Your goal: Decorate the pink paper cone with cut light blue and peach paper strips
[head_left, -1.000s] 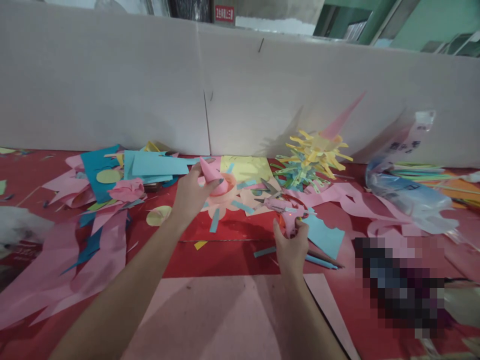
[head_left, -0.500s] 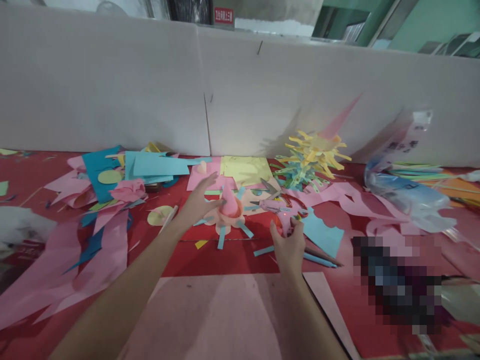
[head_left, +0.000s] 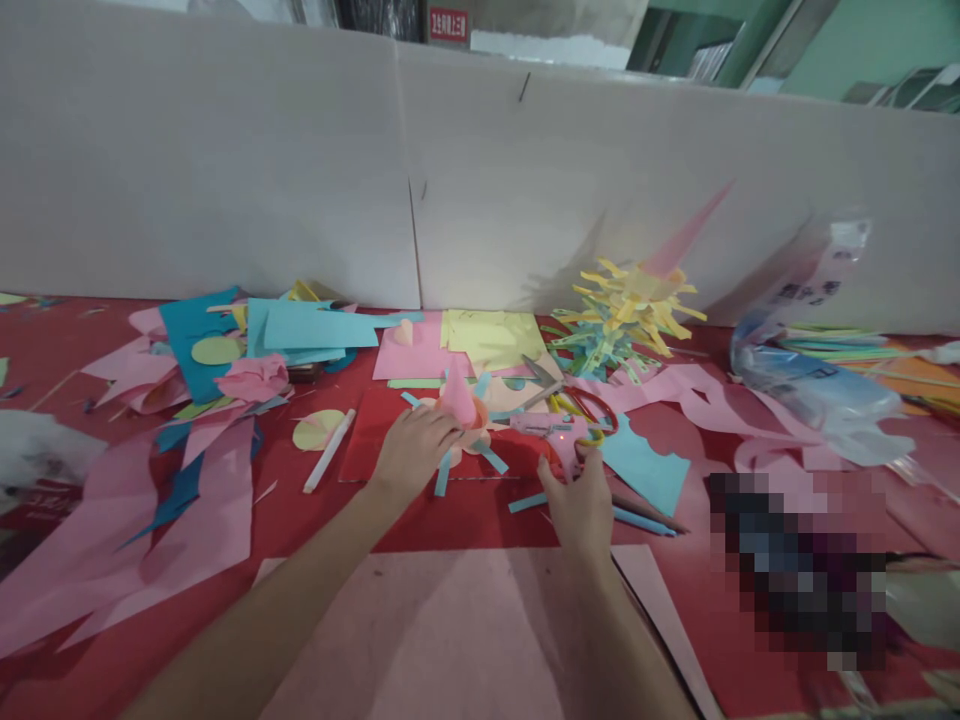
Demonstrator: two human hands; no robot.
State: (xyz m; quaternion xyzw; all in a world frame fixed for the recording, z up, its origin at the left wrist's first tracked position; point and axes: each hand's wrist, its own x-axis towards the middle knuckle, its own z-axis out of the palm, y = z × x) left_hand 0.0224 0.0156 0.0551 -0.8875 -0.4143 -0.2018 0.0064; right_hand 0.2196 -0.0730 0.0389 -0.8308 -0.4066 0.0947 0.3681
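A paper flower (head_left: 480,452) with peach petals, pale blue strips and a pink paper cone (head_left: 458,396) in its middle lies on a red board. My left hand (head_left: 416,448) is closed at the flower's left side, fingertips by the cone's base; it covers the left petals. In my right hand (head_left: 581,497) is a pink glue gun (head_left: 546,428), a small light glowing on its body and its nozzle pointing left at the flower. Red-and-yellow-handled scissors (head_left: 598,405) lie just behind the gun.
A yellow and green fringed paper figure (head_left: 634,305) with a tall pink cone stands behind. Blue sheets (head_left: 322,326) and pink scraps (head_left: 202,495) lie left, near a white stick (head_left: 330,452). A plastic bag (head_left: 817,385) sits right. A white partition (head_left: 225,160) borders the table.
My left hand has moved from open around the cone down to the flower's near left side, its fingers drawn in. The right hand and glue gun have hardly moved.
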